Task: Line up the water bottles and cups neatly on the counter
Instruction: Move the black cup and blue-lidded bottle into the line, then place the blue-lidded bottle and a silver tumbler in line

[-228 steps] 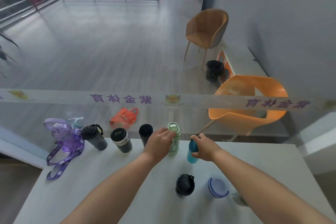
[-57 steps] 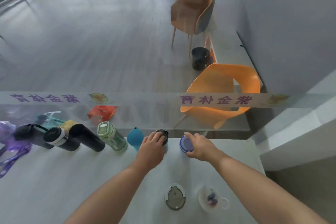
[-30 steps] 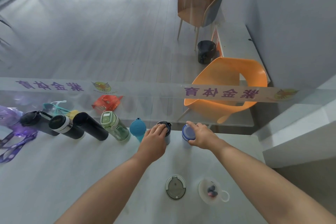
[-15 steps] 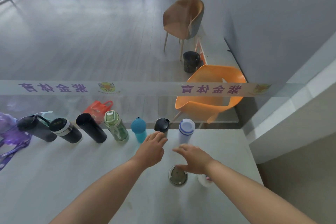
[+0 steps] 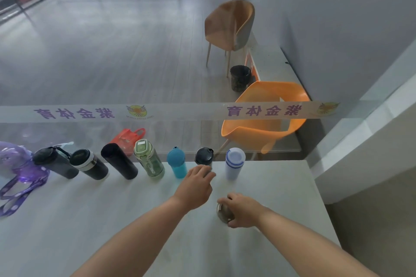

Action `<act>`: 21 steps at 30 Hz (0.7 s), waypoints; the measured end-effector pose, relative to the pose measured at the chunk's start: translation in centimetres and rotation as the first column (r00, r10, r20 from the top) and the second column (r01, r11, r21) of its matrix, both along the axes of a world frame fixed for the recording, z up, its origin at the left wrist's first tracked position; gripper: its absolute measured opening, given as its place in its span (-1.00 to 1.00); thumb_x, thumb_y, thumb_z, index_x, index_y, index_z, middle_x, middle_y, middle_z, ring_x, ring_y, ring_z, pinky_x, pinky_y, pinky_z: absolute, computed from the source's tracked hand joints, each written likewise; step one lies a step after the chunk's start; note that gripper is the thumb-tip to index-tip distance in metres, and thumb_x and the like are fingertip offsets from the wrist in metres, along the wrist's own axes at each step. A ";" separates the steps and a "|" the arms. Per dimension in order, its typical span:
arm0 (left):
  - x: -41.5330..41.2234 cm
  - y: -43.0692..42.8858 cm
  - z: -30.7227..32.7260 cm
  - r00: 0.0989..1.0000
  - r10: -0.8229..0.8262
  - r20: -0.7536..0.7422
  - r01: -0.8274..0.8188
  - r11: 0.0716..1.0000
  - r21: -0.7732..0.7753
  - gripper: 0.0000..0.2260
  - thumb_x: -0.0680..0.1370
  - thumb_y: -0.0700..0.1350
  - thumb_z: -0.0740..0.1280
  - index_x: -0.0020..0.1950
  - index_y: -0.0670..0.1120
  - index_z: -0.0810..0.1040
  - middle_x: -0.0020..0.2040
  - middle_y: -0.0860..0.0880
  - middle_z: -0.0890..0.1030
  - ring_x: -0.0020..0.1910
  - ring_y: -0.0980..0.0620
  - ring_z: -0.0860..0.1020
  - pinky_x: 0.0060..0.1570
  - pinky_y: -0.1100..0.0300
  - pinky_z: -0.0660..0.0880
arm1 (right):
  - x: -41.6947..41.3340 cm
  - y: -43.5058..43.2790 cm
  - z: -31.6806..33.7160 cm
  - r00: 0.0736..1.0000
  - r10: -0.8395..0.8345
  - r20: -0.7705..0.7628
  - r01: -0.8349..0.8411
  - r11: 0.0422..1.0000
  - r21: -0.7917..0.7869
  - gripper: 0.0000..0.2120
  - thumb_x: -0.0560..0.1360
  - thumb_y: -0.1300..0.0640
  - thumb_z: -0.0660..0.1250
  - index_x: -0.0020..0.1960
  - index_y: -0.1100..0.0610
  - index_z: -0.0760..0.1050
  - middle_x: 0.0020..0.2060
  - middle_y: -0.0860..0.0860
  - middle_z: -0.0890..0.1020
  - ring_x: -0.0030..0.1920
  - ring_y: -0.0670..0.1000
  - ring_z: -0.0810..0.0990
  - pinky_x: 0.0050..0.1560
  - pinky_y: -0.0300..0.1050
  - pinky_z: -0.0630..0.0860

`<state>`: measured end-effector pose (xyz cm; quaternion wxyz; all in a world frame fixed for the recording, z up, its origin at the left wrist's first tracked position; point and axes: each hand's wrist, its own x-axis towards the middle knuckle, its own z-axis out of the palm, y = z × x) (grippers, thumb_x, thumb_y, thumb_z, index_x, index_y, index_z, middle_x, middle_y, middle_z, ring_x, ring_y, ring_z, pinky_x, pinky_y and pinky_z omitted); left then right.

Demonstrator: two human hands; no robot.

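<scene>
The bottles (image 5: 149,162) stand in one row along the far edge of the bench (image 5: 90,220). The left hand (image 5: 198,184) is relaxed and holds nothing. The right hand (image 5: 242,210) curls over the lidded cup (image 5: 222,214), which sits short of the row. The cup is probably rigid and light, so grip its wall, not the lid. The bench is smooth. A glass panel (image 5: 180,132) is behind it, with chairs (image 5: 265,119) beyond.

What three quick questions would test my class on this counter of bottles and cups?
1. True or false: the white bottle stands at the right end of the row.
2. What does the right hand grip? A) a spoon B) the grey-lidded cup C) a plate
3. Fill in: between the green bottle and the black-lidded bottle stands the ____ bottle.

Key: 1 true; 2 B; 3 blue, the blue bottle.
</scene>
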<state>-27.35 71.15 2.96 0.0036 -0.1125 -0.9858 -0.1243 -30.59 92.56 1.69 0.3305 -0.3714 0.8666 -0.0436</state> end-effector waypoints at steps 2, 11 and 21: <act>-1.4 0.8 0.3 1.000 0.016 0.008 -0.016 1.000 0.011 -0.68 0.58 -0.10 0.18 0.33 -0.02 0.41 0.38 -0.03 0.42 0.40 -0.08 0.31 0.41 -0.02 0.30 | -1.6 1.0 0.3 0.997 -0.076 0.008 0.077 0.996 -0.043 -0.30 0.40 -0.04 0.45 0.48 -0.07 0.27 0.26 0.10 0.47 0.25 0.19 0.47 0.20 0.04 0.51; -8.4 6.2 -0.5 0.993 0.070 0.093 -0.071 0.997 0.005 -0.59 0.58 -0.10 0.20 0.44 0.01 0.33 0.49 -0.02 0.32 0.46 -0.07 0.25 0.45 -0.02 0.21 | -9.7 7.3 0.7 0.961 -0.264 -0.078 0.260 0.964 -0.054 -0.27 0.40 -0.12 0.43 0.50 -0.04 0.25 0.28 0.09 0.47 0.27 0.17 0.47 0.26 0.04 0.49; -10.2 8.5 -2.7 0.987 0.093 0.129 -0.088 0.995 -0.042 -0.59 0.54 -0.15 0.22 0.40 -0.08 0.38 0.47 -0.01 0.32 0.42 -0.11 0.29 0.37 0.05 0.27 | -16.5 10.6 -0.8 0.933 -0.360 0.007 0.360 0.933 0.013 -0.22 0.41 -0.12 0.46 0.54 -0.06 0.21 0.38 0.04 0.40 0.35 0.14 0.40 0.35 0.01 0.42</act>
